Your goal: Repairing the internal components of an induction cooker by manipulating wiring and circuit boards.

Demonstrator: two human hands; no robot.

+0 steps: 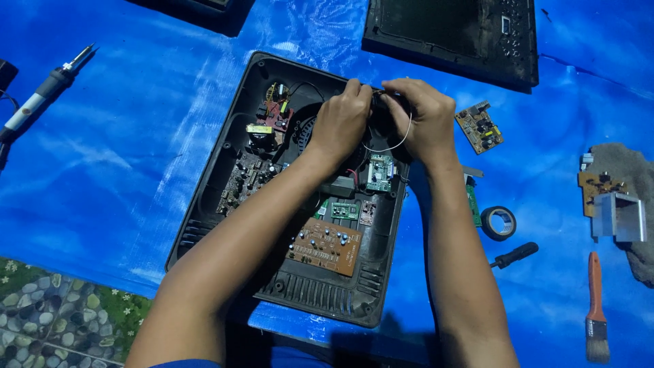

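Note:
An opened black appliance case [204,204] lies on a blue tarp, with several circuit boards inside. My left hand [339,123] and my right hand [424,119] meet over its far right corner, both pinching a thin white wire [392,146] that loops down between them. A black fan sits under my hands, mostly hidden. A brown circuit board [324,246] lies loose near the case's front, and a small green board [380,172] sits just below my hands.
A soldering iron [42,92] lies far left. A black lid panel [453,34] rests at the top. To the right are a small loose board [479,127], black tape roll [499,223], screwdriver [515,255], heatsink board [613,208] on a cloth, and a brush [596,307].

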